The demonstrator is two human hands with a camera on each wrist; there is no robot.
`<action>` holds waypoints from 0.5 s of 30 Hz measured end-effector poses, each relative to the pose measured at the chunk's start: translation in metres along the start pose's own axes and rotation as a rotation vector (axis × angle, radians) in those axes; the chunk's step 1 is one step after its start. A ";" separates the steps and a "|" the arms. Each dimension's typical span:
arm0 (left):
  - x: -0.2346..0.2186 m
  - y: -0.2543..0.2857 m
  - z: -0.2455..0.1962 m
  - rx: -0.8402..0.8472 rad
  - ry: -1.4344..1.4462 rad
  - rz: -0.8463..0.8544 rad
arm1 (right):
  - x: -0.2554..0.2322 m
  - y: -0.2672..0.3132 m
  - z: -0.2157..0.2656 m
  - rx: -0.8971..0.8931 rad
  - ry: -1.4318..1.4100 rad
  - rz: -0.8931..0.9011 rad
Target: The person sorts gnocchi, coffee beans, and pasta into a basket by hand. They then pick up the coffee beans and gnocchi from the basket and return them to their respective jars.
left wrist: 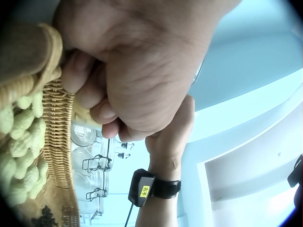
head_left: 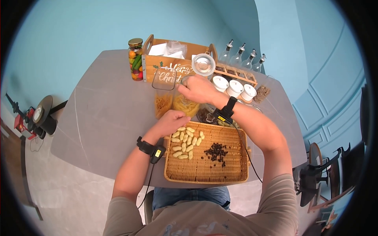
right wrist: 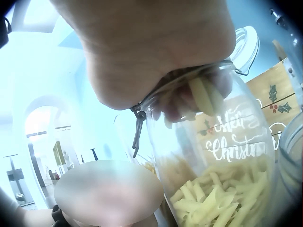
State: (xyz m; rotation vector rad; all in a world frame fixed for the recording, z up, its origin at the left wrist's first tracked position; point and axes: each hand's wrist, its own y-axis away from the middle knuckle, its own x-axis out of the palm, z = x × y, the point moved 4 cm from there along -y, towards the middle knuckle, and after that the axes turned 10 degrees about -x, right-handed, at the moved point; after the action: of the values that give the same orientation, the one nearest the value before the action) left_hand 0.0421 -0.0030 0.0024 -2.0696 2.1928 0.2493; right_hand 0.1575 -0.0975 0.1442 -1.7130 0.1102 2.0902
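Observation:
My right hand [head_left: 199, 90] reaches into the mouth of a clear clip-top glass jar [right wrist: 163, 142], its fingers inside below the rim. They pinch pieces of penne pasta [right wrist: 201, 97], seen through the glass in the right wrist view. More penne [right wrist: 222, 198] fills the lower part, and the hinged lid [head_left: 203, 64] stands open behind. My left hand [head_left: 173, 121] is low beside the jar at the far edge of the wicker tray [head_left: 206, 179], fingers loosely curled in the left wrist view with nothing showing in them. Peanuts [head_left: 183, 146] and dark pieces [head_left: 216, 152] lie on the tray.
A container of orange-brown pasta [head_left: 162, 104] adjoins the jar. Behind are a wooden crate [head_left: 157, 65] and a jar of colourful produce [head_left: 135, 59]. White-lidded jars [head_left: 235, 87], a wooden rack [head_left: 236, 74] and glass bottles [head_left: 236, 59] stand at the right.

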 end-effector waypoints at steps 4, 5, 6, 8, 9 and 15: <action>0.000 -0.002 0.003 -0.008 0.004 -0.001 | 0.003 0.000 0.002 -0.106 0.036 -0.137; 0.000 -0.002 0.003 -0.010 0.004 0.001 | 0.001 0.000 0.006 -0.101 0.039 -0.149; 0.000 -0.001 0.003 -0.014 0.004 0.002 | 0.000 0.000 0.008 -0.097 0.041 -0.159; 0.000 0.000 0.003 -0.015 0.003 0.007 | -0.002 0.001 0.011 -0.084 0.035 -0.172; 0.000 0.000 0.002 -0.012 0.003 0.008 | -0.003 0.002 0.012 -0.078 0.033 -0.178; -0.001 -0.001 0.002 0.009 -0.018 -0.001 | -0.002 -0.001 0.003 -0.087 -0.041 -0.328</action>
State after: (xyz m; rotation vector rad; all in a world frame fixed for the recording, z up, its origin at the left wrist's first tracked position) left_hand 0.0435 -0.0016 0.0006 -2.0557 2.1789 0.2569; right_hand 0.1551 -0.0966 0.1474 -1.6103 -0.2600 1.9074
